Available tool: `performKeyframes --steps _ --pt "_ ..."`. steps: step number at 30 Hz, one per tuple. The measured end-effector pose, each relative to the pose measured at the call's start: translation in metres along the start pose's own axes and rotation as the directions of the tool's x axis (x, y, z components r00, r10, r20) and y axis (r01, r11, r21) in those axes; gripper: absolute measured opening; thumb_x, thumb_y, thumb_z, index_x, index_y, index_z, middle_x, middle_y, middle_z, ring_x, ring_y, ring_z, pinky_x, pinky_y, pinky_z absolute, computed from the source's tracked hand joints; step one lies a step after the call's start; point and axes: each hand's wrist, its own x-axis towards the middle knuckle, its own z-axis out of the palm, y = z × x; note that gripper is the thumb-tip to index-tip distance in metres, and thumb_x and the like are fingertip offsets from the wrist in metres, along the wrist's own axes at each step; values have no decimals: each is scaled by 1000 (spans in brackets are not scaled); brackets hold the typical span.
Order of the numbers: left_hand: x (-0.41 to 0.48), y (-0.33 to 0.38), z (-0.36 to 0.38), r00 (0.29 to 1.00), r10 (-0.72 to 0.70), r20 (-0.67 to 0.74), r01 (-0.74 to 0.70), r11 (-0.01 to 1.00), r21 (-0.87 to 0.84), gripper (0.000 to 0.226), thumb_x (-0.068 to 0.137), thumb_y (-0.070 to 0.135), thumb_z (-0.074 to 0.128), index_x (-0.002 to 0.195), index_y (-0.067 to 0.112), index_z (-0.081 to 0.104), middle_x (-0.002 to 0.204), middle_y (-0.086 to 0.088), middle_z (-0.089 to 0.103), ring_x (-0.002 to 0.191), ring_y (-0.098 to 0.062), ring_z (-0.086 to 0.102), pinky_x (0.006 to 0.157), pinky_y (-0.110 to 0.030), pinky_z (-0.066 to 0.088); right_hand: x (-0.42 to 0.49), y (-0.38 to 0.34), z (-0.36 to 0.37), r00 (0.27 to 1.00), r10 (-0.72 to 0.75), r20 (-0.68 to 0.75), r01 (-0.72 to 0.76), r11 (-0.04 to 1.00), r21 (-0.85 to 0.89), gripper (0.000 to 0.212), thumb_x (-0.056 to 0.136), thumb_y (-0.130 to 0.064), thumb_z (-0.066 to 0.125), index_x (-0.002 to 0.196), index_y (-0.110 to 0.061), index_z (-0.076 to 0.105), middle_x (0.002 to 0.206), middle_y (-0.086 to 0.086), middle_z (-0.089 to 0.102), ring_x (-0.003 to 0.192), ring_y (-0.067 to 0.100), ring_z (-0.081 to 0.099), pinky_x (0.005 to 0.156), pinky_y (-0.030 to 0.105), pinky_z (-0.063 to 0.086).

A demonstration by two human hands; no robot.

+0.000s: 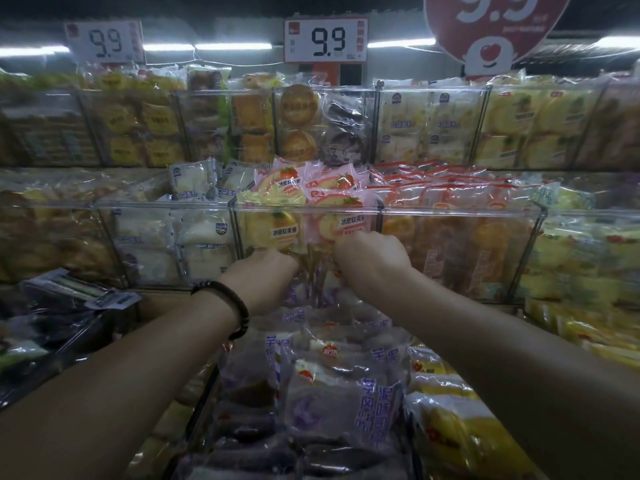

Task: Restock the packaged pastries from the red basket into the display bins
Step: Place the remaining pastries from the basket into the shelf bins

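Many pastry packets [332, 403] lie heaped, clear with purple print. At their twelve o'clock, the left hand [266, 271] and the right hand [370, 258] curl their fingers down; any grip is hidden.

Pack [313, 263] before middle bin [304, 210] (more packs [346, 403] beneath).

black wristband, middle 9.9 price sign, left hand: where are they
black wristband [242, 306], head view, band's outer curve.
middle 9.9 price sign [327, 41], head view, printed digits.
left hand [266, 273], head view, back of hand.
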Motion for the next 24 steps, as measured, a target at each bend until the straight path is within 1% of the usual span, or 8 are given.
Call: performKeyframes --steps 3,5,8,10,14,17,20,24 --pt "2 -5 1 998 34 58 -31 999 -44 8 100 21 64 99 19 56 106 -4 62 95 -24 62 77 -37 55 -4 0 6 1000 -8 22 8 1000 30 23 90 5 67 104 -12 73 69 -1 45 72 29 54 65 39 47" --pt "3 -9 3 995 51 91 -44 996 -81 20 96 33 70 105 20 59 113 -4 64 103 -25 63 88 -39 56 -5 1 5 1000 -6 24 5 998 61 22 90 4 67 106 -10 73 73 1 52 72 30 55 65 38 47" --pt "4 -15 5 992 77 102 -66 991 -114 39 94 40 74 127 22 64 121 -4 66 112 -24 62 96 -38 54 -3 1 -1 1000 -13 24 11 997 79 22 90 4 69 108 -8 73 83 4 62 78 33 59 67 38 46" --pt "4 -19 4 991 101 89 -91 990 -109 43 92 42 76 129 23 65 120 -1 68 113 -22 62 97 -36 53 0 2 -5 1000 -15 6 15 998 64 25 90 9 64 108 -6 72 74 2 50 75 31 55 65 38 46" --pt "2 -20 3 992 116 56 -109 987 -120 37 90 40 78 120 22 67 111 2 67 103 -19 62 90 -36 55 1 4 -5 999 -27 -21 28 999 46 25 87 10 64 99 -12 68 78 3 50 72 28 52 64 37 44" --pt "1 -15 8 995 94 39 -88 987 -133 33 92 38 76 117 20 66 110 1 66 104 -21 63 90 -38 57 4 9 10 997 -71 28 67 990 127 24 91 0 66 84 -21 58 80 2 57 77 26 63 63 36 51" --pt "1 -11 12 997 74 32 -68 985 -156 34 94 36 74 123 21 66 118 -1 67 112 -24 64 95 -38 56 11 16 19 997 -58 46 48 978 203 13 93 -10 70 84 -17 63 90 5 65 81 27 67 70 38 60" --pt "1 -8 11 998 53 28 -47 980 -196 38 92 38 76 124 20 67 119 -2 68 109 -22 65 94 -38 57 14 13 26 995 -76 67 56 965 257 16 93 -17 72 82 -19 60 87 5 62 79 25 65 69 35 59"
